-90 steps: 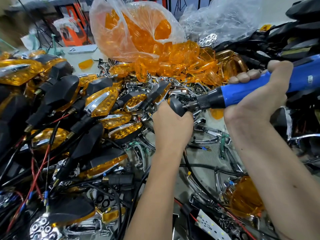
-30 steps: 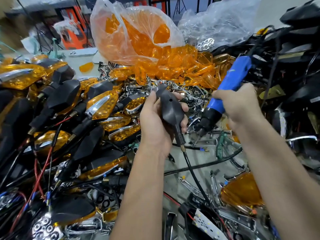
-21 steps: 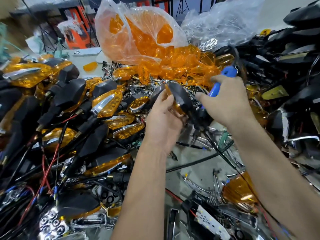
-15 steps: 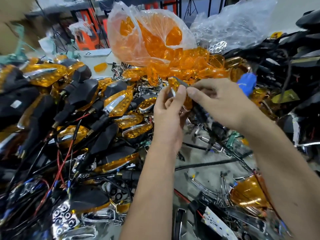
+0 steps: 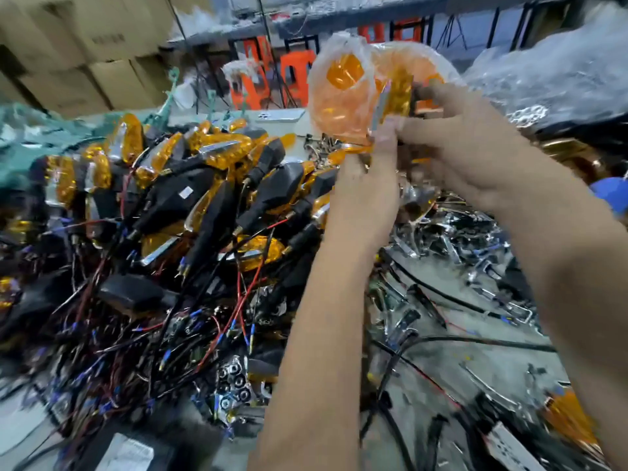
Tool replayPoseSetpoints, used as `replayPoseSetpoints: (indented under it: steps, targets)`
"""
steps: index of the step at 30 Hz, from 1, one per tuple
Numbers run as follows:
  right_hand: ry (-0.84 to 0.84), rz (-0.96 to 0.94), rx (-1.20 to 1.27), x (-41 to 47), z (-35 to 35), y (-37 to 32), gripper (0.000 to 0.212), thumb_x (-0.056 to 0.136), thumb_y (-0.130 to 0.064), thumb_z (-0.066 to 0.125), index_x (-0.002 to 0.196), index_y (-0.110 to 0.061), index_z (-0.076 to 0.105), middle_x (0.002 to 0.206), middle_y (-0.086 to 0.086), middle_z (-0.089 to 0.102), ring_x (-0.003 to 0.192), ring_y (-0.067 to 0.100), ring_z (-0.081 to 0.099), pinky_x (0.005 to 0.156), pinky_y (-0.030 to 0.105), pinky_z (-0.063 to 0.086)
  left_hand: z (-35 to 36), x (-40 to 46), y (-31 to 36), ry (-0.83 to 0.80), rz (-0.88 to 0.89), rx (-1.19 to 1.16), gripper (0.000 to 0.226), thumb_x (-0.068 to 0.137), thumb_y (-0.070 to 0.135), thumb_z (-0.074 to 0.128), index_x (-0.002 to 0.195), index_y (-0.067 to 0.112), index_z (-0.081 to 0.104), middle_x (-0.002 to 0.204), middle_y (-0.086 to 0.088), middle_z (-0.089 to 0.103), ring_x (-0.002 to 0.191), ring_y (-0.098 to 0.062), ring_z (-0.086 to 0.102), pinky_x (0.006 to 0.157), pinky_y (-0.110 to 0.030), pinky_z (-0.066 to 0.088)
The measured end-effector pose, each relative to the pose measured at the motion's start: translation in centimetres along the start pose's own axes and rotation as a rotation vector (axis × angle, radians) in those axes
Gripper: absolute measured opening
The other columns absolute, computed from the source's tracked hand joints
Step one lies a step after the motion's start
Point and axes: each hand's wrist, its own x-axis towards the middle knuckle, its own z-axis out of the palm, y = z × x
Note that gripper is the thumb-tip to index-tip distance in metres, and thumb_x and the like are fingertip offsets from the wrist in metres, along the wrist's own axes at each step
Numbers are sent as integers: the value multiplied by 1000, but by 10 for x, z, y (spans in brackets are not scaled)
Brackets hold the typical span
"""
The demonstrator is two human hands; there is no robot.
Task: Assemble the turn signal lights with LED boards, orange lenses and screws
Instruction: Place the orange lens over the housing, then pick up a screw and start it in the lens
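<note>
Both hands meet at chest height over the cluttered surface (image 5: 424, 413), holding one turn signal light (image 5: 396, 96) raised in front of the bag of orange lenses (image 5: 343, 96). The left hand (image 5: 370, 185) pinches its lower edge between thumb and fingertips; the right hand (image 5: 465, 154) curls its fingers round the dark rear housing. Motion blur hides the finer finger positions. The light looks small, rigid and light in weight, its glossy orange lens likely slick and easily scratched, so the housing edges are the safer hold. A heap of finished lights (image 5: 204, 185) with trailing wires lies to the left; chrome trim pieces (image 5: 458, 239) are scattered beneath the right forearm.
</note>
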Motion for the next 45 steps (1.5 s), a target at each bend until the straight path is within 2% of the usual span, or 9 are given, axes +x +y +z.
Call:
replayPoseSetpoints:
  steps: [4,9,11,19,24,30,33,39,45]
  targets:
    - [19,77,248,41,53,3,14,97,-21,67,108,-13,64,100,13,67,69,17,60,51,23,46,-97,-7,-1,373,206,553,20,102,42,58,103,25,68,96,0,76,94,-27,70,88,-45,56]
    - [-64,75,-362,74,115,32,65,88,-46,79,143,-23,52,138,4,60,123,23,57,103,40,47,-164,-13,-23,633,116,847,14,98,32,68,108,25,75,99,-3,71,96,-28,64,74,-33,38]
    - [-78,36,-532,81,128,41,63,89,-53,75,144,-33,54,147,2,55,135,27,51,114,45,42,-168,-9,-34,621,98,803,19,99,34,66,112,22,72,103,-7,68,101,-32,63,81,-38,45]
    - [-66,-107,-818,63,118,38,64,97,-62,59,153,-33,48,151,-3,56,142,28,45,117,51,37,-154,-2,-27,755,247,772,44,92,51,70,110,12,67,103,-6,67,105,-31,61,104,-46,42]
    - [198,-207,-681,17,62,43,38,97,-46,67,126,-22,73,123,-8,71,114,6,60,95,20,42,-107,-2,-9,907,307,737,27,90,45,64,101,20,70,114,-7,66,117,-31,55,95,-30,33]
    - [277,22,-792,-30,-34,76,12,93,-23,71,88,-16,79,75,0,75,69,14,66,59,26,48,33,-4,-26,245,501,515,14,92,24,67,82,15,64,90,-1,61,92,-22,57,82,-31,43]
    - [351,72,-991,-29,-73,85,10,89,-20,70,90,-18,80,84,3,77,84,22,70,76,35,56,72,6,-50,31,416,504,15,93,24,68,81,15,68,89,-1,63,89,-20,58,82,-40,50]
    - [323,208,-1513,6,-110,102,44,91,-11,66,132,-26,64,137,11,56,133,40,39,105,53,41,89,16,-80,-60,400,456,15,91,25,73,77,20,68,83,3,64,76,-11,60,70,-30,48]
    - [352,273,-1583,23,-106,103,25,91,-8,67,112,-20,73,122,10,66,129,34,46,105,49,37,85,21,-89,-31,376,397,16,90,22,73,74,22,69,78,10,67,71,-4,61,66,-22,45]
